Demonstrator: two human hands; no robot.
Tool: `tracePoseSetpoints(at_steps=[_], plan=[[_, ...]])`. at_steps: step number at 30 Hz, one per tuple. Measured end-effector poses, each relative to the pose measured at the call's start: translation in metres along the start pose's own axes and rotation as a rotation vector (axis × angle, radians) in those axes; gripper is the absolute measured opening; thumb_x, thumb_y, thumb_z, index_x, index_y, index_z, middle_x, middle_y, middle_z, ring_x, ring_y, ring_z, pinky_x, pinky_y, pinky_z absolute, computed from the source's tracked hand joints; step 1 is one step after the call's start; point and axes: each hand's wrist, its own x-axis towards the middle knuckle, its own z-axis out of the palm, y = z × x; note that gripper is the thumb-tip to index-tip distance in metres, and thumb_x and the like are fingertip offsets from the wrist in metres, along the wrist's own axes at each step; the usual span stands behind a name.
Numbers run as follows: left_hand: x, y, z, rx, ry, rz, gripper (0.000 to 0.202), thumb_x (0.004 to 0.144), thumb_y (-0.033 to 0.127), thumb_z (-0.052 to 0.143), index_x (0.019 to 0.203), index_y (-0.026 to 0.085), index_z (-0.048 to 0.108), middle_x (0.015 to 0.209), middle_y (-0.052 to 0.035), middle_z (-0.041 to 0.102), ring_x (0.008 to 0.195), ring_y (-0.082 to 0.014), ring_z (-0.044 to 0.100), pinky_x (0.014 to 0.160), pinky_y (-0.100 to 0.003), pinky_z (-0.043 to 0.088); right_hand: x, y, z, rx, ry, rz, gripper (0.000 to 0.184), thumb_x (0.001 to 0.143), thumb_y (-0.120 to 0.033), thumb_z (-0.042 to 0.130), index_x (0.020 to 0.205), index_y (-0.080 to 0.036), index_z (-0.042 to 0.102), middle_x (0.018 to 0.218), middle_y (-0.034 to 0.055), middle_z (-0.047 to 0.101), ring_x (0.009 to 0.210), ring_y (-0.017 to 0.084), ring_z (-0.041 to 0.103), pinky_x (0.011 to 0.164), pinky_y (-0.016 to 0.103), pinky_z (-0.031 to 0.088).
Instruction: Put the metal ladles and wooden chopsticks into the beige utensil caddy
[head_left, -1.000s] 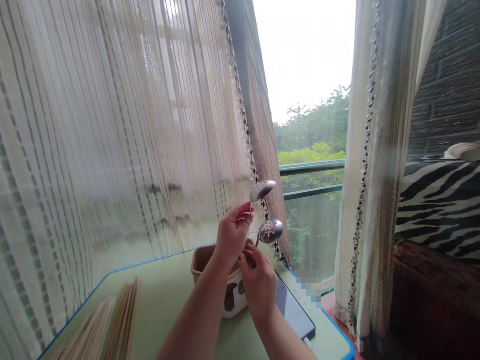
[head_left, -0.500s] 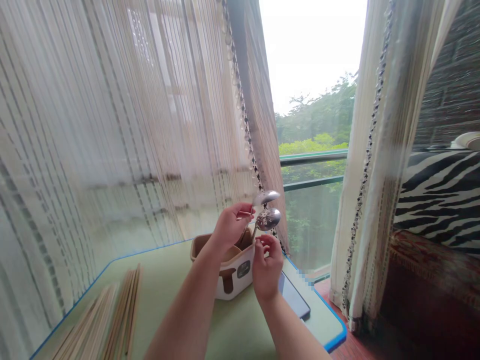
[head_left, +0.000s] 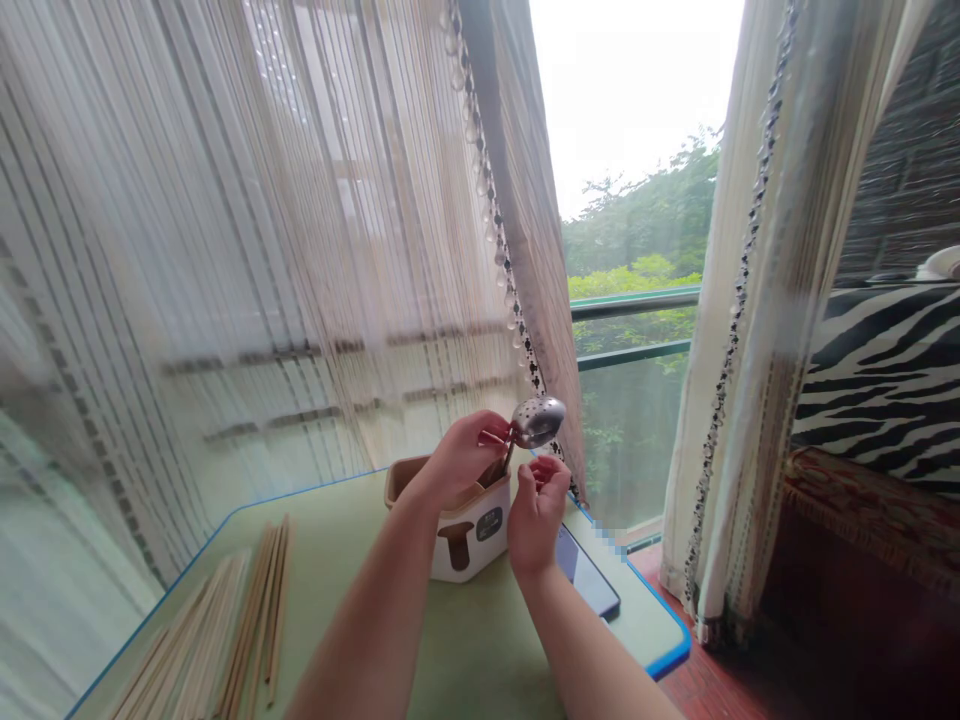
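Observation:
A metal slotted spoon with a perforated bowl (head_left: 538, 420) stands tilted in a white and brown utensil holder (head_left: 471, 545), its bowl above the rim. A second metal bowl edge overlaps just behind it. My left hand (head_left: 466, 455) reaches over the holder, its fingers closed at the spoon's handle just under the bowl; the fingertips are partly hidden. My right hand (head_left: 536, 515) is beside the holder's right end, below the bowl, with loosely curled fingers and thumb apart, and nothing visible in it.
Light wooden chopsticks (head_left: 195, 640) and a darker bunch of chopsticks (head_left: 259, 610) lie at the table's left. A phone (head_left: 589, 575) lies right of the holder, near the blue table edge (head_left: 667, 665). String curtains (head_left: 300, 250) hang behind.
The two spoon bowls, apart before, now overlap as the upper one has come down. My right hand has come away from the lower spoon's handle. The view has shifted slightly.

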Motion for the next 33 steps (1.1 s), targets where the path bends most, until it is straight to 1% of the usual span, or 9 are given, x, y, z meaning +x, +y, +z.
tracePoseSetpoints(at_steps=[3,6,11,14,20,25,28,30,33], plan=[[-0.002,0.000,0.001,0.047,-0.032,-0.008,0.019,0.066,0.014,0.059,0.084,0.016,0.065,0.077,-0.0046,0.065,0.072,-0.0153,0.060,0.063,-0.024,0.046,0.001,0.002,0.001,0.048,0.025,0.029,0.024,0.083,-0.038,0.044,0.098,-0.020,0.041,0.086,0.0024,0.049,0.076,0.014,0.050,0.070,0.028,0.041],[-0.003,0.002,0.001,0.053,-0.048,-0.034,0.017,0.065,0.015,0.060,0.081,0.015,0.064,0.074,-0.0039,0.065,0.068,-0.0135,0.059,0.060,-0.022,0.045,0.002,0.004,0.001,0.048,0.028,0.048,0.023,0.083,-0.039,0.044,0.095,-0.019,0.044,0.086,0.0027,0.050,0.079,0.015,0.050,0.073,0.029,0.040],[-0.005,0.005,-0.002,-0.006,-0.094,-0.102,0.017,0.064,0.018,0.062,0.081,0.014,0.064,0.072,-0.0040,0.064,0.064,-0.0132,0.058,0.055,-0.021,0.045,0.002,0.002,0.000,-0.004,0.020,0.045,0.021,0.084,-0.039,0.043,0.089,-0.019,0.045,0.082,0.0021,0.049,0.077,0.016,0.049,0.074,0.030,0.039],[-0.005,0.004,-0.003,-0.002,-0.129,-0.117,0.018,0.064,0.020,0.062,0.082,0.014,0.064,0.073,-0.0042,0.064,0.067,-0.0142,0.059,0.057,-0.023,0.046,0.002,0.001,0.001,0.003,0.008,0.043,0.020,0.084,-0.038,0.043,0.090,-0.019,0.045,0.082,0.0018,0.049,0.077,0.015,0.049,0.073,0.030,0.040],[-0.005,-0.001,-0.003,0.060,-0.141,-0.080,0.015,0.066,0.020,0.061,0.080,0.016,0.065,0.075,-0.0049,0.066,0.070,-0.0162,0.061,0.062,-0.025,0.048,0.000,0.000,0.002,0.091,-0.021,0.007,0.025,0.084,-0.036,0.042,0.102,-0.019,0.048,0.092,0.0042,0.052,0.079,0.014,0.049,0.073,0.028,0.041],[-0.005,0.001,-0.002,0.088,-0.145,-0.061,0.016,0.066,0.020,0.062,0.081,0.016,0.066,0.074,-0.0059,0.067,0.070,-0.0172,0.062,0.061,-0.025,0.048,0.001,0.001,-0.001,0.057,-0.045,-0.061,0.027,0.086,-0.033,0.039,0.107,-0.021,0.051,0.102,0.0054,0.054,0.086,0.014,0.050,0.079,0.031,0.040],[-0.006,0.007,-0.001,0.074,-0.147,-0.047,0.019,0.067,0.023,0.063,0.084,0.016,0.068,0.076,-0.0066,0.068,0.071,-0.0183,0.063,0.062,-0.025,0.048,0.001,0.001,-0.003,0.042,-0.087,-0.084,0.027,0.086,-0.032,0.038,0.107,-0.021,0.052,0.103,0.0055,0.055,0.088,0.015,0.051,0.081,0.032,0.041],[-0.006,0.012,0.000,0.074,-0.137,-0.026,0.019,0.068,0.026,0.062,0.083,0.016,0.069,0.076,-0.0054,0.068,0.070,-0.0178,0.062,0.062,-0.025,0.047,0.001,0.000,-0.003,0.047,-0.086,-0.090,0.027,0.087,-0.031,0.038,0.106,-0.021,0.053,0.101,0.0052,0.056,0.088,0.015,0.052,0.081,0.032,0.041],[-0.005,0.014,0.001,0.121,-0.101,-0.001,0.017,0.068,0.029,0.063,0.074,0.016,0.070,0.066,-0.0021,0.066,0.064,-0.0163,0.060,0.059,-0.023,0.045,0.000,0.000,-0.003,0.061,-0.091,-0.099,0.026,0.087,-0.031,0.038,0.105,-0.021,0.053,0.100,0.0049,0.056,0.089,0.015,0.052,0.082,0.031,0.041]])
